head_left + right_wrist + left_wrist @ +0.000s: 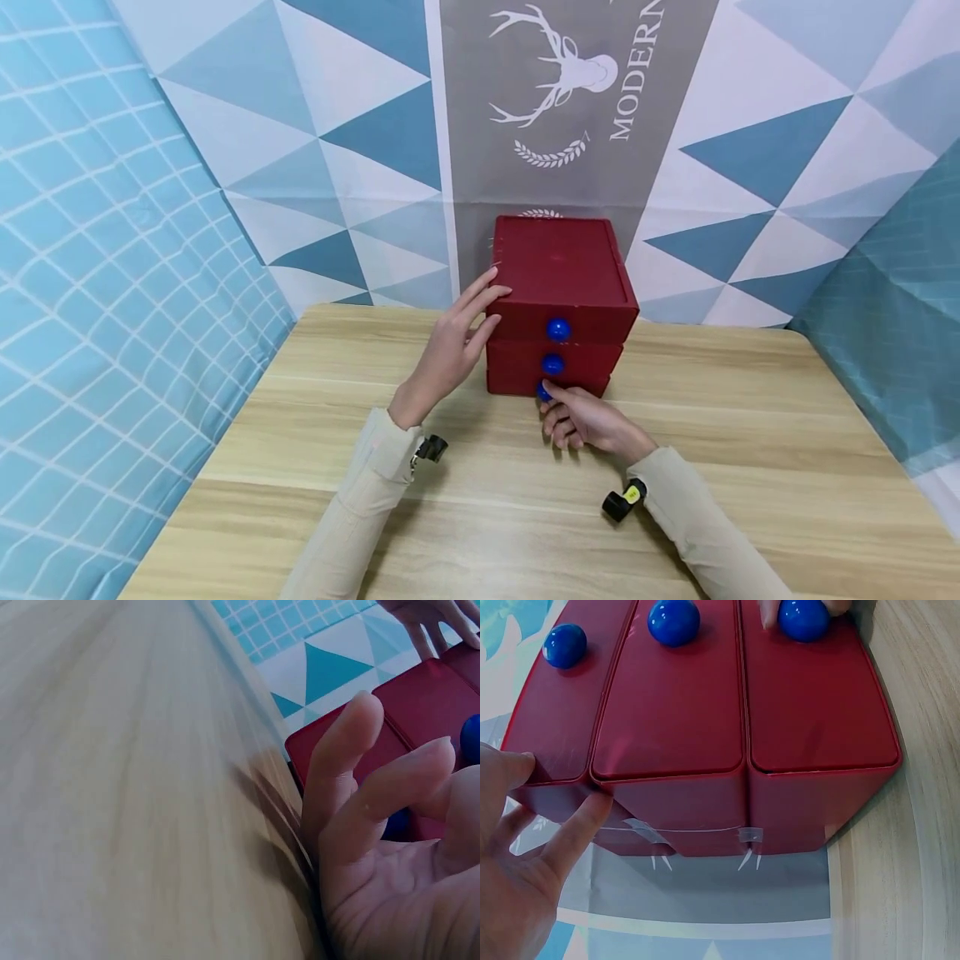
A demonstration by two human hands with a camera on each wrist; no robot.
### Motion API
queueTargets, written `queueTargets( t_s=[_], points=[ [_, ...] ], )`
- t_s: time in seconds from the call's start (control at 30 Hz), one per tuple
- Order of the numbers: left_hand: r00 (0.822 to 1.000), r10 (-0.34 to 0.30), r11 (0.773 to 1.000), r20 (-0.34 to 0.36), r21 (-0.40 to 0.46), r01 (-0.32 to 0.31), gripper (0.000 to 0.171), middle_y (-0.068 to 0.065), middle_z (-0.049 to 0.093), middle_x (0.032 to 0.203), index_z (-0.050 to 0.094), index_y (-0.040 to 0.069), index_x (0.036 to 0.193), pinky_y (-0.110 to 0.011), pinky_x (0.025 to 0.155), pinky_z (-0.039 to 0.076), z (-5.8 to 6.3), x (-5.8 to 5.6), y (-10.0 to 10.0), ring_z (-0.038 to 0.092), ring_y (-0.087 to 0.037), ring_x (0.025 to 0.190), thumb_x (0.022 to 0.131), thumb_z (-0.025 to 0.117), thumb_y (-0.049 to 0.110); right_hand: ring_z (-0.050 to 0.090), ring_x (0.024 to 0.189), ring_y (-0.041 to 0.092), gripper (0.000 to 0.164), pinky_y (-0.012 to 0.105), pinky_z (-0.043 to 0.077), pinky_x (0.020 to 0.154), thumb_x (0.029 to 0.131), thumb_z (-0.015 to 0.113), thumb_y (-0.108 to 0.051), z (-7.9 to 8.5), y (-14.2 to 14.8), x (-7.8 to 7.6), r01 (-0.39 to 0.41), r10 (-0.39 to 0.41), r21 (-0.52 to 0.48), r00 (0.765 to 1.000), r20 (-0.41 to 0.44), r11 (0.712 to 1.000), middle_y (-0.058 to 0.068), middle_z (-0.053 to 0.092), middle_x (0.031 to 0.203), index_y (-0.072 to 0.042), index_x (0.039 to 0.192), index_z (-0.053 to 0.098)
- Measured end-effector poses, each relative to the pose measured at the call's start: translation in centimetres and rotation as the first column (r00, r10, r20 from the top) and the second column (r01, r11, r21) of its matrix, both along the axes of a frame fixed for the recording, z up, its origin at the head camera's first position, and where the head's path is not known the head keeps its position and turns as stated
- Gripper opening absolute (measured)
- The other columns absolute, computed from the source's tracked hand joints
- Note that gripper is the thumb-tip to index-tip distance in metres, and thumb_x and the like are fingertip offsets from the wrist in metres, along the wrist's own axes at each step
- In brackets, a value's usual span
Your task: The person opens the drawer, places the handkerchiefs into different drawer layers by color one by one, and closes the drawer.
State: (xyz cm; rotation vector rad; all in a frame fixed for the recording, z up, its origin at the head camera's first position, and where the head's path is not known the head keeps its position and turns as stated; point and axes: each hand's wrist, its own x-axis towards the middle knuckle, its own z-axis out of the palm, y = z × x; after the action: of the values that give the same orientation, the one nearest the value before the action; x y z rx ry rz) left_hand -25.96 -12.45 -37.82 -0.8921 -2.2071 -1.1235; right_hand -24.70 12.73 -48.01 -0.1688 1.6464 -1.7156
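A red three-drawer box [558,265] stands on the table with a round blue knob on each drawer front. My left hand [452,340] lies against the box's left side, fingers extended, near the upper front corner. In the left wrist view, its fingertips touch the side around the top drawer [562,727]. With thumb and fingers, my right hand [592,421] pinches the bottom knob [543,391]. The middle knob [552,364] and top knob [558,329] are untouched. All three drawer fronts sit flush in the left wrist view. Right-hand fingers partly hide the bottom knob [397,825] in the right wrist view.
The wooden table [480,533] extends in front of the box and to both sides. Right behind the box hangs a patterned cloth [360,167] with triangles and a deer head. A blue gridded cloth [97,250] hangs at the left.
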Motion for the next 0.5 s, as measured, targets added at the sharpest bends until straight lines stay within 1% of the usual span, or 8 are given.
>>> queueTargets(
  t_s=[0.13, 0.23, 0.3, 0.4, 0.5],
  points=[
    [1.0, 0.003, 1.0, -0.016, -0.003, -0.003, 0.042, -0.002, 0.033, 0.16, 0.055, 0.018, 0.141, -0.027, 0.077, 0.058, 0.0, 0.0, -0.6, 0.039, -0.014, 0.142, 0.1, 0.058, 0.011, 0.06, 0.052, 0.014, 0.057, 0.023, 0.038, 0.04, 0.101, 0.043, -0.058, -0.3, -0.9, 0.2, 0.017, -0.017, 0.025, 1.0, -0.017, 1.0, 0.003, 0.065, 0.07, -0.002, 0.102, 0.054],
    [0.999, 0.002, 1.0, -0.034, -0.005, -0.003, 0.042, -0.001, 0.033, 0.16, 0.055, 0.019, 0.142, -0.028, 0.077, 0.058, 0.2, -0.3, -0.8, 0.04, -0.014, 0.141, 0.1, 0.058, 0.011, 0.06, 0.052, 0.015, 0.064, 0.024, 0.041, 0.04, 0.096, 0.048, -0.064, -0.2, -1.4, 0.2, 0.043, -0.04, 0.062, 0.998, -0.052, 0.997, 0.005, 0.064, 0.07, 0.0, 0.104, 0.056],
    [0.999, 0.002, 1.0, -0.041, -0.002, -0.002, 0.042, -0.001, 0.034, 0.16, 0.055, 0.019, 0.142, -0.028, 0.076, 0.059, 0.3, -0.4, -0.9, 0.041, -0.014, 0.141, 0.101, 0.058, 0.011, 0.059, 0.051, 0.016, 0.068, 0.024, 0.042, 0.04, 0.093, 0.052, -0.066, 0.1, -1.5, 0.2, 0.048, -0.04, 0.091, 0.996, -0.083, 0.995, 0.006, 0.063, 0.07, 0.0, 0.107, 0.057],
    [0.999, 0.004, 1.0, -0.036, -0.001, -0.004, 0.044, -0.001, 0.033, 0.16, 0.052, 0.018, 0.145, -0.028, 0.075, 0.059, 0.1, -0.4, -1.0, 0.04, -0.014, 0.141, 0.101, 0.057, 0.012, 0.059, 0.05, 0.017, 0.069, 0.025, 0.043, 0.04, 0.092, 0.057, -0.064, 0.2, -1.4, 0.3, 0.004, 0.009, 0.122, 0.994, -0.111, 0.993, 0.008, 0.062, 0.071, 0.003, 0.109, 0.059],
    [1.0, 0.002, 1.0, -0.009, -0.008, -0.002, 0.051, 0.0, 0.031, 0.162, 0.044, 0.018, 0.151, -0.03, 0.077, 0.059, -0.2, -0.2, -1.3, 0.039, -0.015, 0.142, 0.102, 0.057, 0.014, 0.06, 0.051, 0.017, 0.062, 0.027, 0.048, 0.042, 0.096, 0.058, -0.055, 0.2, -1.2, 0.6, -0.068, 0.085, 0.143, 0.99, -0.113, 0.987, 0.009, 0.063, 0.073, 0.005, 0.108, 0.061]
  ],
)
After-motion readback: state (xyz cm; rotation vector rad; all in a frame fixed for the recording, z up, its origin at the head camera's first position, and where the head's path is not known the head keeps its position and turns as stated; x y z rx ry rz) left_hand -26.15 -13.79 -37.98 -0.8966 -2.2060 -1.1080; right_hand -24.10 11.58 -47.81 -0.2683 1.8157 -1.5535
